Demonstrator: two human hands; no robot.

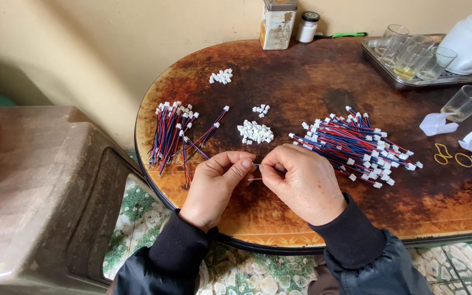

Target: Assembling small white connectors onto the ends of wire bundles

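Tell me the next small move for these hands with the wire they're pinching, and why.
Probably bring a white connector from the small pile to the wire's end: both hands, left hand and right hand, pinch one red-and-blue wire between them, and its ends show no white plug, unlike the bundle at left.

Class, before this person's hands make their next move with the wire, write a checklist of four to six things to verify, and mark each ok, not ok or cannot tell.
1. Wire pinched by both hands: ok, left hand and right hand meet on it.
2. Loose white connectors close ahead of the hands: ok.
3. Big wire pile beside the right hand: ok.
4. Smaller wire bundle lies apart on the left: ok.
5. Connector seated on the held wire: cannot tell, fingers hide it.
6. Glass away from the wires: ok.
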